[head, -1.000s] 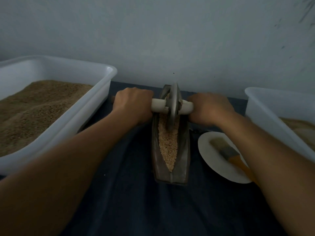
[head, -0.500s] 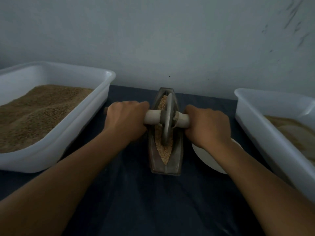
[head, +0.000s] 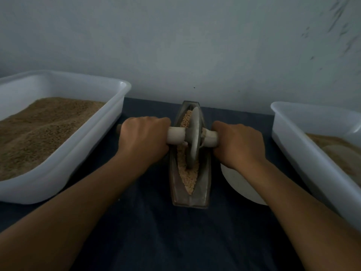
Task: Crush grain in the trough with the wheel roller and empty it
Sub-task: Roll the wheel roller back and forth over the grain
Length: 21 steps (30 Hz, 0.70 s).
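Note:
A narrow boat-shaped metal trough point(head: 190, 198) lies lengthwise on the dark cloth, holding pale grain point(head: 188, 182). A grey metal wheel roller point(head: 193, 137) stands upright in the trough near its middle, its disc sunk in the grain. My left hand point(head: 143, 141) grips the pale handle on the left of the disc. My right hand point(head: 237, 144) grips the handle on the right. Both fists wrap the axle close to the disc.
A white tub point(head: 64, 169) of brown grain sits at the left. Another white tub point(head: 304, 153) with pale grain stands at the right. A white plate point(head: 240, 184) lies under my right forearm. The wall rises right behind the trough.
The wheel has rolled back from the far end of the trough toward its middle, with both hands still on the handle. The brush on the plate is now hidden by my right arm.

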### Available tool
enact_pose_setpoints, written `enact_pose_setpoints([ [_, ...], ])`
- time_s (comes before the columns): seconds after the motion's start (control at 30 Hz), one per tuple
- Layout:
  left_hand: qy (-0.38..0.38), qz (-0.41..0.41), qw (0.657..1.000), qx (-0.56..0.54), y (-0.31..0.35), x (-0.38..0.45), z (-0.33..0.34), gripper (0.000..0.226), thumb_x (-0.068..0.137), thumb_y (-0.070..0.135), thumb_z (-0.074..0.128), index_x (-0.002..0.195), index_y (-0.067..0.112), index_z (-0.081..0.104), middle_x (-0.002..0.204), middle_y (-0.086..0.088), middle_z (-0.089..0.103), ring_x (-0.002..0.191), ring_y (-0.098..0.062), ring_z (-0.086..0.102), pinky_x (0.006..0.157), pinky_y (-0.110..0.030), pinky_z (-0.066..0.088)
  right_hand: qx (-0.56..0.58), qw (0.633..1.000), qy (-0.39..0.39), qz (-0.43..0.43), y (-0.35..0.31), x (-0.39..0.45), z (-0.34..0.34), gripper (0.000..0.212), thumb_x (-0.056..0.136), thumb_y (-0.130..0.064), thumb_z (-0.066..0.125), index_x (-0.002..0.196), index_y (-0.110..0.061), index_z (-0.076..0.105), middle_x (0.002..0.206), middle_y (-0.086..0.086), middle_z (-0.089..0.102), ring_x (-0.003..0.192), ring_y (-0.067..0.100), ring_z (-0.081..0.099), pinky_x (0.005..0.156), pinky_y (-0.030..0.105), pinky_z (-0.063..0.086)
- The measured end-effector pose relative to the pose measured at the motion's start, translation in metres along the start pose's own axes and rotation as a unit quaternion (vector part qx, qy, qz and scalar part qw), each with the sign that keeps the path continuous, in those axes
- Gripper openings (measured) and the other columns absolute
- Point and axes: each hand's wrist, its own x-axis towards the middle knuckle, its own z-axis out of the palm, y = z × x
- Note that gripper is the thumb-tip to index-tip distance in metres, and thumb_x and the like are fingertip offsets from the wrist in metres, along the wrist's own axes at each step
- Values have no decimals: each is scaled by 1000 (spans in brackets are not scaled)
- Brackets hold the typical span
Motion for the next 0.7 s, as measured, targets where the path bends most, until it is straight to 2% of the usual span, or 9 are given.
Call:
enact_pose_setpoints([
  [0.2,-56,-7,998,-16,-3,25,2,24,84,44,68,88,35,45,74,8,43,71,-19,50,62,-33,39,19,998,-57,2,8,24,7,17,77,-43,62,91,-37,56,69,-11,49,60,17,43,49,27,21],
  [0.3,-72,-11,997,-11,-5,38,3,18,83,43,66,96,35,57,78,6,47,74,-22,52,64,-34,40,27,996,-87,-7,12,40,8,19,73,-45,65,87,-36,56,73,-11,54,58,12,41,49,27,23],
  [0.47,-100,-12,995,-9,-6,52,6,23,82,44,66,102,33,61,79,5,49,73,-21,48,64,-36,40,35,993,-111,-22,15,57,12,14,74,-45,60,84,-36,58,74,-14,51,58,10,41,50,25,24],
  [0.6,-96,-8,995,0,-5,56,5,25,82,43,66,104,32,63,81,4,53,70,-19,47,57,-34,34,41,991,-124,-19,15,59,10,13,76,-45,62,86,-38,58,76,-13,49,67,16,46,50,24,24],
  [0.7,-78,-14,997,1,-4,49,5,21,83,40,66,101,32,61,79,4,51,70,-19,47,59,-35,35,36,993,-110,-7,12,52,9,14,77,-44,62,88,-36,59,77,-11,52,62,14,43,50,25,25],
])
